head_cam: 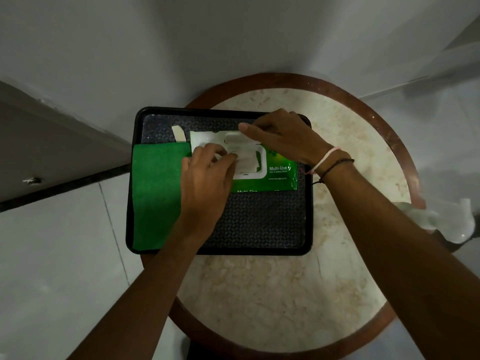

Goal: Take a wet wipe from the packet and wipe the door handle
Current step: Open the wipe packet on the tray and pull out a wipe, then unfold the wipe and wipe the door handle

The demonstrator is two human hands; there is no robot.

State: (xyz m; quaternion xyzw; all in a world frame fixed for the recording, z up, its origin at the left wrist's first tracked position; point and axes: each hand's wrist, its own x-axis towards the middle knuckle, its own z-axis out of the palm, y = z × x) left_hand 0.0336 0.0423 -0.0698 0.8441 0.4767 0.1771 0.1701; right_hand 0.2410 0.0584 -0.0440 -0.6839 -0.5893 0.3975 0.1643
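A green wet wipe packet (279, 175) lies on a black tray (259, 229), its white lid (223, 137) flipped open toward the far side. A white wipe (245, 162) shows in the packet's opening. My left hand (205, 183) rests over the packet's left part, with thumb and fingertips pinching the wipe at the opening. My right hand (283, 139) lies across the packet's far edge, fingers pressing on the open lid. No door handle is in view.
A folded green cloth (155, 193) lies on the tray's left side, with a strip of tape (178, 133) beyond it. The tray sits on a round marble table with a wooden rim (389, 131). Crumpled white wipes (441, 219) lie at the table's right edge. A wall corner stands behind.
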